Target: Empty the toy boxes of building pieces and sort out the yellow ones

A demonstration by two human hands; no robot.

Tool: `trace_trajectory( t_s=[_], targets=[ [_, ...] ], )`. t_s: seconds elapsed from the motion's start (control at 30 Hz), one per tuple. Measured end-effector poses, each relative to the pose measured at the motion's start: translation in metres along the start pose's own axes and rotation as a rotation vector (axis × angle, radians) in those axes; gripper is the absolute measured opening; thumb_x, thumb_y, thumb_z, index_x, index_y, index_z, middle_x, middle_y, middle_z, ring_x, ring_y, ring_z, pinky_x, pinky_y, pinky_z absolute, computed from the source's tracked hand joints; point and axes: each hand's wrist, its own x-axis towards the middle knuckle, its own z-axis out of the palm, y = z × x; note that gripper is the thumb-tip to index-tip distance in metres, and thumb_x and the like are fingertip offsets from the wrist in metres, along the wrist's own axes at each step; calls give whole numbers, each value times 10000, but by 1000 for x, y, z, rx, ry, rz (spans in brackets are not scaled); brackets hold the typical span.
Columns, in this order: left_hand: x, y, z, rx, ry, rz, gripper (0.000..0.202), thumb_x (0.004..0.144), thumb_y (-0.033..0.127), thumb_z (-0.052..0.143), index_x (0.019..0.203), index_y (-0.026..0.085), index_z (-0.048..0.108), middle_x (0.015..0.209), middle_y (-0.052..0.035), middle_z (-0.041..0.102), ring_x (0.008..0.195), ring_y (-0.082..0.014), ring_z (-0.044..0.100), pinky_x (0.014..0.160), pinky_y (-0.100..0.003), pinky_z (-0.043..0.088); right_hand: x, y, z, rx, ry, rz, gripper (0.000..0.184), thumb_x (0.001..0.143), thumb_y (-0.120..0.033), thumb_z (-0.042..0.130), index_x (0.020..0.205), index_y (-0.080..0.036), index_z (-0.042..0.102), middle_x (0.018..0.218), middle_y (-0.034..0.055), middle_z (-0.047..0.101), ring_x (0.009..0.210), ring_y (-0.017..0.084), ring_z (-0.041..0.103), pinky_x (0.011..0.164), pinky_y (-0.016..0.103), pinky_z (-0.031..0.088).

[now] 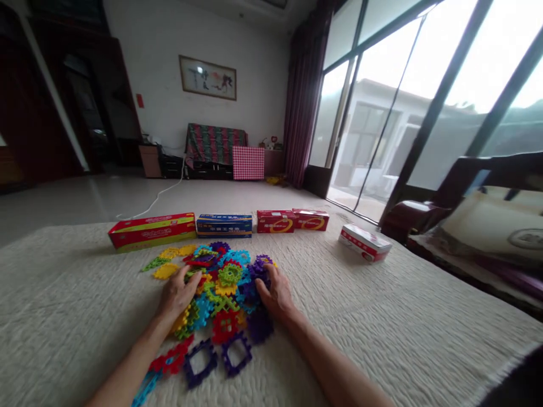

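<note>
A heap of colourful plastic interlocking pieces [220, 282] lies on a cream textured bedspread [382, 316]. My left hand [178, 295] rests palm down on the heap's left side, fingers spread over yellow and green pieces. On the right side, my right hand [275, 291] has its fingers curled around a purple piece [259, 270]. Nearer to me lie two purple square frames [216, 359] and a red piece [224, 326].
A row of boxes lines the far edge: a long red and yellow box [153, 230], a blue box [224, 225], two red boxes [292, 220]. A white and red box [365, 242] lies to the right. A dark wooden sofa [479, 215] stands at the right by large windows.
</note>
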Motion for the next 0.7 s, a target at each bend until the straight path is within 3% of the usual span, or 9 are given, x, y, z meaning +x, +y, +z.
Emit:
trace_trajectory(
  t_s=[0.1,0.17,0.23,0.3,0.43,0.57,0.7],
  targets=[
    [-6,11,-4,-86,-49,54,406,836,393,520,1146,166,649,1230,-105,671,1170,-234,600,977,-315,460,3,3,-1,77,41,-25,402,850,-360,504,1218,-211,564,1214,120,639,1100,275,611,953,445,472],
    [-5,14,-10,-100,-51,109,315,853,392,507,1009,198,701,1118,-75,718,1079,-226,641,939,-305,474,5,5,-1,107,38,-14,408,852,-403,491,1198,-204,577,1189,122,655,1099,275,621,941,426,486],
    [2,12,-18,-44,31,134,335,893,410,450,836,211,715,969,-65,740,973,-221,662,899,-300,475,6,8,-1,115,47,-6,420,853,-431,477,1179,-189,586,1192,137,653,1110,281,618,942,423,488],
    [16,5,-26,45,121,99,404,924,422,397,776,202,702,909,-79,732,933,-221,659,884,-298,464,6,10,-1,114,62,-5,421,852,-450,470,1160,-191,593,1194,140,651,1111,282,617,924,418,498],
    [58,-19,-33,121,142,-19,370,930,395,388,929,198,701,1046,-89,719,1031,-225,634,900,-291,444,6,13,1,111,79,1,410,851,-474,467,1138,-212,598,1183,133,655,1096,282,623,909,415,505],
    [98,-44,-25,135,98,-125,353,882,426,473,1078,208,670,1190,-115,680,1112,-275,609,894,-348,454,7,15,3,110,84,8,406,852,-486,467,1124,-215,598,1174,138,656,1107,295,617,938,432,489],
    [121,-53,-11,100,62,-140,372,860,454,498,981,157,687,1071,-177,710,1021,-346,644,832,-419,469,7,15,3,114,77,5,382,851,-484,486,1116,-234,603,1164,124,665,1093,290,623,931,423,492]
  ],
)
